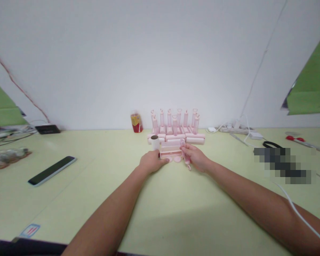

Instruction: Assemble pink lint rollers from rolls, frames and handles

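Observation:
On the table in front of me lies an opened pink plastic case (171,154), long and hollow, with round pale pink flaps along its near side. My left hand (151,161) grips the left end of this case, thumb stretched along its near edge, the other fingers mostly hidden. Between the fingers of my right hand (197,158) is a slim pink lint roller (186,156), tilted at the case's right end with a small loop at its lower tip. A white paper roll (155,143) with a brown hollow core stands upright just behind my left hand.
Several pink lint rollers (175,124) stand upright by the wall, behind pink-and-white ones lying flat (194,138). A red-and-yellow container (136,122) is left of them. A dark-screened phone (52,170) lies left; a power strip (236,129) and white cable (288,197) are right.

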Demonstrator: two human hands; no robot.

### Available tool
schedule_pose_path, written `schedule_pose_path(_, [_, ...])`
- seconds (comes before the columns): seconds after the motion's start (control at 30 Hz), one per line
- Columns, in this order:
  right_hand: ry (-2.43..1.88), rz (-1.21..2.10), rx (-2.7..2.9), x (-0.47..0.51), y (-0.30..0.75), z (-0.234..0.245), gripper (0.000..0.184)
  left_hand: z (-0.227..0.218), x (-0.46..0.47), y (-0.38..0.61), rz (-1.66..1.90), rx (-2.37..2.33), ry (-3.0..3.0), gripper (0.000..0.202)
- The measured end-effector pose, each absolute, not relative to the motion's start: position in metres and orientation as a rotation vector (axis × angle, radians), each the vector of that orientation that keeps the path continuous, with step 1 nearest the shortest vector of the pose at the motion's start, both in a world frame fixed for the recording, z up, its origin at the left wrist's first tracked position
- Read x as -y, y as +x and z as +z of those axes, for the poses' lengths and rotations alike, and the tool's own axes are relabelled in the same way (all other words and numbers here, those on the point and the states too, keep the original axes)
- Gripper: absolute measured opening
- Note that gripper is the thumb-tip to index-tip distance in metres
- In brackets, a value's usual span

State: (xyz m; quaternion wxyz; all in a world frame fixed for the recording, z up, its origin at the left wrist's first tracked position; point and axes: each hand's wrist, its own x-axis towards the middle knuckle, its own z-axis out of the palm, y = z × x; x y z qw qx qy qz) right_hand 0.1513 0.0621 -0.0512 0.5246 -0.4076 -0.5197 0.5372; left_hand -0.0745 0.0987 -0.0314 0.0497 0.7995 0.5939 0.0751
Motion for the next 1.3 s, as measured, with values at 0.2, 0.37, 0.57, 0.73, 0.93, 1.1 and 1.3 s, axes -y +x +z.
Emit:
schedule_pose_path(0.2, [-0.971,1.327,1.115,-0.061,0.139,-0.056,0.039,-0.03,-0.101,-0.079,0.244,-1.826,2.434,0.064])
schedule_pose_path(0.37, [-0.938,1.334,1.033,-0.061,0.135,-0.057,0.037,-0.031,-0.102,-0.078,0.244,-1.82,2.429,0.065])
schedule_pose_path(0.57, [-0.893,1.294,0.922,-0.052,0.141,-0.058,0.034,-0.032,-0.104,-0.081,0.238,-1.792,2.424,0.061])
schedule_pose_path(0.73, [-0.881,1.327,0.881,-0.046,0.14,-0.062,0.031,-0.035,-0.106,-0.084,0.26,-1.773,2.442,0.053])
schedule_pose_path(0.93, [-0.851,1.366,0.878,-0.049,0.134,-0.064,0.033,-0.038,-0.107,-0.083,0.264,-1.775,2.461,0.051])
schedule_pose_path(1.1, [-0.837,1.359,0.875,-0.049,0.132,-0.066,0.031,-0.038,-0.109,-0.083,0.248,-1.777,2.466,0.056])
schedule_pose_path(1.3, [-0.828,1.358,0.865,-0.047,0.129,-0.07,0.029,-0.038,-0.106,-0.082,0.256,-1.783,2.463,0.052])
